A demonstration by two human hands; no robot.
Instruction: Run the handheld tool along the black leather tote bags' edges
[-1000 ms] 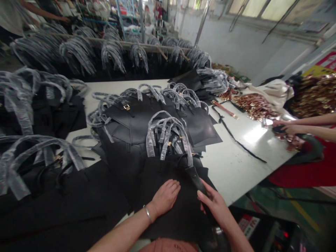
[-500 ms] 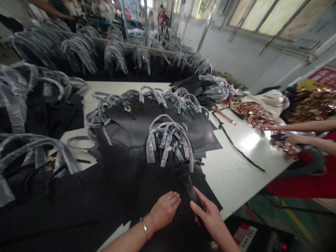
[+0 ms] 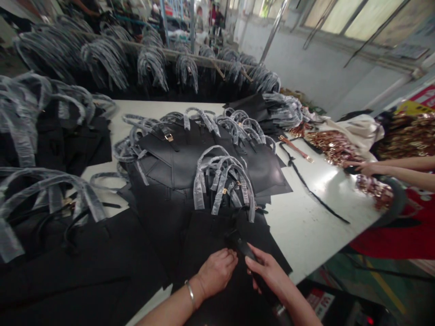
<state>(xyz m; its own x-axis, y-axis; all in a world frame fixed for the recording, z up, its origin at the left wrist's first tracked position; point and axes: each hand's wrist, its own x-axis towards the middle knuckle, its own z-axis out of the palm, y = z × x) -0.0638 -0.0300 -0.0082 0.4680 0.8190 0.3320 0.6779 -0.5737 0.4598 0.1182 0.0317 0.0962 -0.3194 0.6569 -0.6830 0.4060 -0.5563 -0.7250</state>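
Note:
A black leather panel (image 3: 204,235) lies in front of me, with plastic-wrapped handles (image 3: 220,172) and small gold buckles at its far end. My left hand (image 3: 219,271), a silver bangle on its wrist, rests on the panel with its fingers curled together; what they hold, if anything, is hidden. Just to the right, my right hand (image 3: 267,274) is wrapped round a dark handheld tool (image 3: 243,246). The tool's head points up and left, over the leather close to my left fingertips.
More black panels with wrapped handles (image 3: 81,190) lie at the left, others hang on a rail (image 3: 170,54) behind. On the white table (image 3: 306,222) are a black strap (image 3: 316,199) and brown straps (image 3: 340,145). Another person's hands (image 3: 367,167) work at the right.
The dark tool's head has swung left and nearer to my left fingertips. At the right, the other person's hands have drawn together. The view has shifted slightly.

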